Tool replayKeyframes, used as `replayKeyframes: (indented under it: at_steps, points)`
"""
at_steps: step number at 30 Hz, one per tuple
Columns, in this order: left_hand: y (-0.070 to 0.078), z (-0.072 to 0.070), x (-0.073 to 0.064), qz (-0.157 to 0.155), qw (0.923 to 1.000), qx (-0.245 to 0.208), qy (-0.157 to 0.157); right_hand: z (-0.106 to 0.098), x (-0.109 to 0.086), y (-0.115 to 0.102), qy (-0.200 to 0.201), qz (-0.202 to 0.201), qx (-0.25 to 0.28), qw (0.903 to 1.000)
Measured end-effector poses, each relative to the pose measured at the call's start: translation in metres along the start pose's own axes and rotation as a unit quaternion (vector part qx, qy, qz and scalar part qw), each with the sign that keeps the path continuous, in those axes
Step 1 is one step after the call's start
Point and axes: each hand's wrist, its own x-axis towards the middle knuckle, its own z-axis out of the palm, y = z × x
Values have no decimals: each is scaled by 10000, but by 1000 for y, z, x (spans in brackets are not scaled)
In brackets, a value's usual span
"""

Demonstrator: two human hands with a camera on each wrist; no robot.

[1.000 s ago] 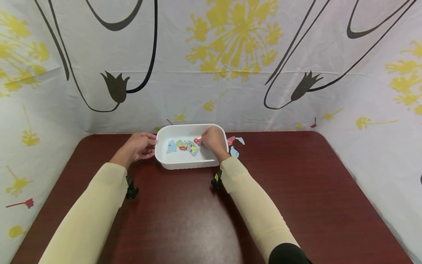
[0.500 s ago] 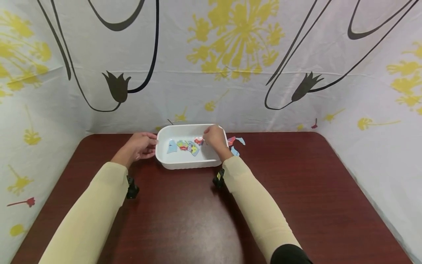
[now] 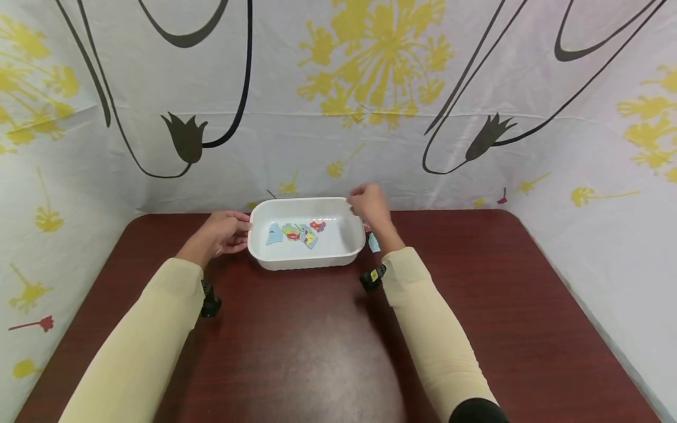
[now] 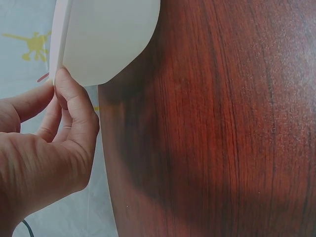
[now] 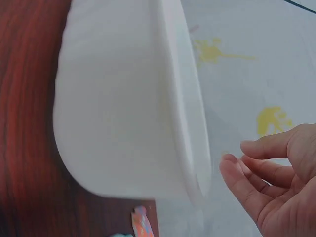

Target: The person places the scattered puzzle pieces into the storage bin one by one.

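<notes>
Head view shows a white plastic tray (image 3: 305,258) at the far middle of the dark red table (image 3: 328,341), with coloured paper pieces (image 3: 297,232) lying inside it. The left hand (image 3: 224,232) pinches the tray's left rim between thumb and fingers. The right hand (image 3: 369,202) hovers just off the far right corner, its grip loosely curled and holding nothing, not touching the rim in the right wrist view. A few loose scraps (image 3: 373,242) lie on the table just right of the tray, partly behind that wrist. To gather them well, I would steady the tray by its rim and pinch each scrap flat at its edge.
</notes>
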Motion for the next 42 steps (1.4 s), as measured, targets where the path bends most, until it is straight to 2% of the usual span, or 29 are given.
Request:
replayKeyframes:
  at_steps: [4,11,20,29,38,42]
  points:
    - [0,0,-1,-8,10000,-6,-15,-13,-3,8,113,14,116,9999]
    - [1,0,-2,19,10000,36,-26,-25,-7,32,351,16,-150,9993]
    - [1,1,-2,8,10000,12,27,-26,-18,59,265,541,301,9977]
    - [0,0,-2,54,10000,71,8,-22,-28,84,92,880,252,9958]
    - [-2,1,-2,14,10000,41,60,-13,-34,100,-118,909,210,9956]
    - [-2,1,-1,37,10000,3,47,-10,-36,101,-44,845,-113,9963]
